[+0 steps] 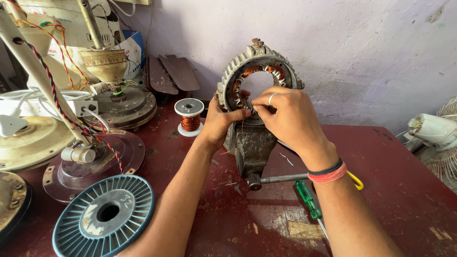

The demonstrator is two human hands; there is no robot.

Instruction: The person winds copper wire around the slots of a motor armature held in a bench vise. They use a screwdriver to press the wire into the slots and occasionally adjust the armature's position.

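Observation:
A ring-shaped motor stator (pixel 259 66) with copper windings stands upright, clamped in a small grey bench vise (pixel 252 145) on the dark red table (pixel 381 190). My left hand (pixel 220 123) grips the stator's lower left rim. My right hand (pixel 285 119), with a ring and a red and black wristband, pinches at the windings inside the lower part of the ring. What sits between its fingertips is too small to tell.
A spool of copper wire (pixel 189 116) stands left of the vise. A large blue empty spool (pixel 104 216) lies front left. Ceiling fan parts (pixel 95 157) crowd the left side. A green-handled screwdriver (pixel 308 200) lies under my right forearm. A table fan (pixel 435 135) sits at the right edge.

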